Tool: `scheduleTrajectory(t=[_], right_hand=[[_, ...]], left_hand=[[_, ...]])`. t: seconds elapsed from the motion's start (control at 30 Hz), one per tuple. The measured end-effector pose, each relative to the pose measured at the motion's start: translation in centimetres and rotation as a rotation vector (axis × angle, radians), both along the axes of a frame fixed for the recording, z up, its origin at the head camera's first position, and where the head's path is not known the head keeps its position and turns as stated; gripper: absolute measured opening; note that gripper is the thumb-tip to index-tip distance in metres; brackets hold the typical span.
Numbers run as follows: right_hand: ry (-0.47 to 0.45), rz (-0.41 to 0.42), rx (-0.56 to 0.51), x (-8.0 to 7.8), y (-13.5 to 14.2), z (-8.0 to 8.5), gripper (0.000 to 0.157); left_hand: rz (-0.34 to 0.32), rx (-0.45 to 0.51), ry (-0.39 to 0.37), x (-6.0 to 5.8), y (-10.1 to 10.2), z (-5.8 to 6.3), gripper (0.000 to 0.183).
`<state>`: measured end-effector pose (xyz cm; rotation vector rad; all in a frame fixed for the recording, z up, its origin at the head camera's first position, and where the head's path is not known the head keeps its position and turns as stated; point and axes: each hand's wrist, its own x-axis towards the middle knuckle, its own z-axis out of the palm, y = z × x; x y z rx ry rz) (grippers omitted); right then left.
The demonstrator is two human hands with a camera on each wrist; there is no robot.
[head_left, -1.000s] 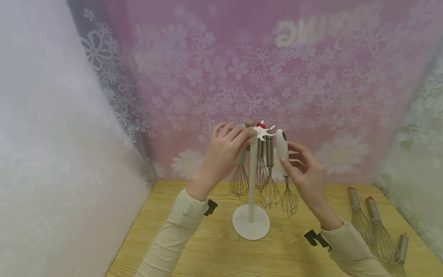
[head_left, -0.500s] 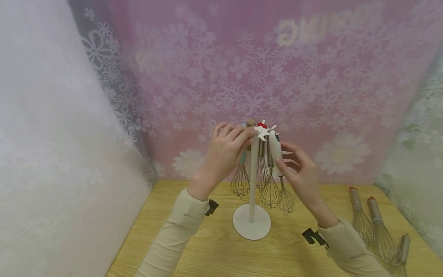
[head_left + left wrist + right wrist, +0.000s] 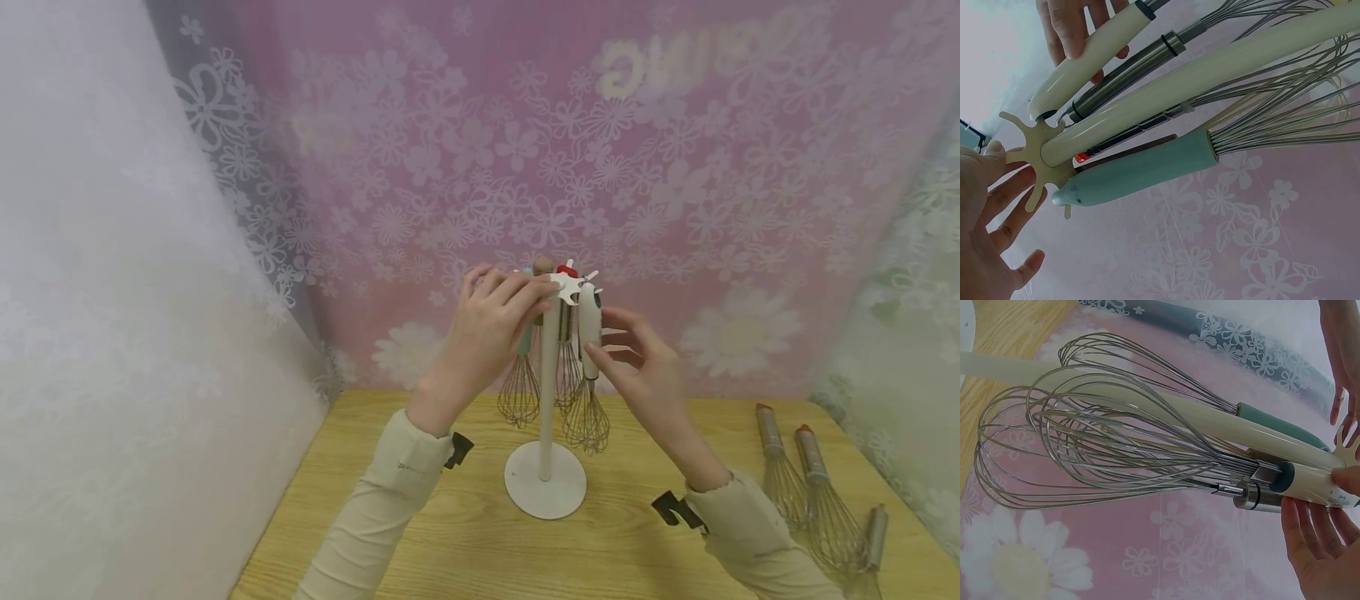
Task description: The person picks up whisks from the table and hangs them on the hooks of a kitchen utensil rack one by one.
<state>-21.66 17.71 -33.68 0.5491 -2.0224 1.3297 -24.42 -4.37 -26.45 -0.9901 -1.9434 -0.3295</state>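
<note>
The white-handled whisk (image 3: 590,327) stands upright between the hands, just right of the stand's post (image 3: 547,392), its top end at an arm of the hub (image 3: 567,288); whether it is hooked cannot be told. The right hand (image 3: 651,379) pinches its handle between thumb and fingers; the left hand (image 3: 483,321) grips the hub's opposite side. A steel-handled whisk (image 3: 1124,77) hangs just behind.

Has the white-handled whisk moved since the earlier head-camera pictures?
Yes. In the head view, the white-handled whisk has shifted left, closer to the pole of the white stand, which stays in practically the same spot.
</note>
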Motion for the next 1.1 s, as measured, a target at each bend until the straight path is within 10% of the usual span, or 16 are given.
scheduleTrajectory(t=[1.1], right_hand=[[-0.006, 0.007, -0.025, 0.21, 1.00, -0.57, 0.040]], left_hand=[[0.032, 0.001, 0.041, 0.28, 0.65, 0.38, 0.022]])
